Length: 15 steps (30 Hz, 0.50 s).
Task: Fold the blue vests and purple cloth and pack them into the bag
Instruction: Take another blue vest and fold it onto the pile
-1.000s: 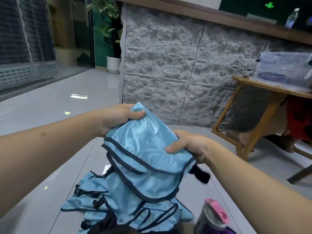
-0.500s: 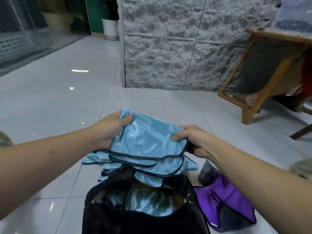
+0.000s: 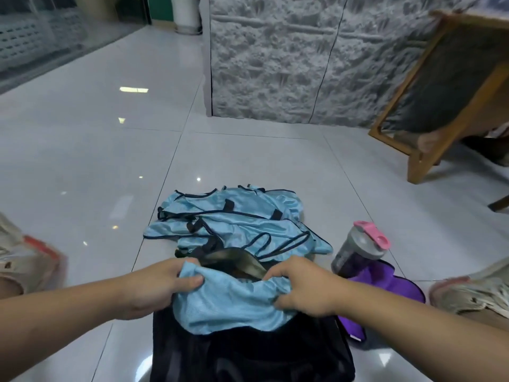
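While both hands, left hand [image 3: 162,285], right hand [image 3: 300,288], grip folded blue vest [image 3: 228,304], over black bag [image 3: 248,354] mouth

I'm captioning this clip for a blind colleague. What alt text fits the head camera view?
Both hands, left and right, grip a folded light-blue mesh vest at the mouth of a black fabric bag on a glossy tiled floor. Beyond lies a heap of blue vests; to the right, a pink-lidded grey bottle and a purple cloth.
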{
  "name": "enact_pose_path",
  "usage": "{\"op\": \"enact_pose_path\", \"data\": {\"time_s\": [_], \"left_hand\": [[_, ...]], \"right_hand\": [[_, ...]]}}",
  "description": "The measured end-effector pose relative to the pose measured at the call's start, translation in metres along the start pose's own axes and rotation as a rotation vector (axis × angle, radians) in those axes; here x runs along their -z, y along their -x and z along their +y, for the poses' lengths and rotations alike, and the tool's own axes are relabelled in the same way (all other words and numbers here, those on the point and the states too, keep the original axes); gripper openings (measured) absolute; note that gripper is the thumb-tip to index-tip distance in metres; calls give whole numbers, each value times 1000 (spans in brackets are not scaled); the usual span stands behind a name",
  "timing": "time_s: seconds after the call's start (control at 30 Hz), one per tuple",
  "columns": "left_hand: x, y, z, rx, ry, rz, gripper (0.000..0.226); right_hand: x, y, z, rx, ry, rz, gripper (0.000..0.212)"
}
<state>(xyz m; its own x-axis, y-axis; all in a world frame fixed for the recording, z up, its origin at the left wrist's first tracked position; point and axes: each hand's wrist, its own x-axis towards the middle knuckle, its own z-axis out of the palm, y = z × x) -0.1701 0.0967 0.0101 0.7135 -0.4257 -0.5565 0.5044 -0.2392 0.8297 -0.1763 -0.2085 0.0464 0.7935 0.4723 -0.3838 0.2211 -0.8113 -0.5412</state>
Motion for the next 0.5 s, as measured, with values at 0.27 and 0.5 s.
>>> {"op": "enact_pose_path", "data": {"time_s": [0.27,0.5], "left_hand": [[-15,-39,3,117,17,-52,10],[-41,-79,-25,244,-182,422,36]], "right_hand": [[2,-24,-17,-321,88,-244,31],[-35,-52,-19,-457,214,28,24]]}}
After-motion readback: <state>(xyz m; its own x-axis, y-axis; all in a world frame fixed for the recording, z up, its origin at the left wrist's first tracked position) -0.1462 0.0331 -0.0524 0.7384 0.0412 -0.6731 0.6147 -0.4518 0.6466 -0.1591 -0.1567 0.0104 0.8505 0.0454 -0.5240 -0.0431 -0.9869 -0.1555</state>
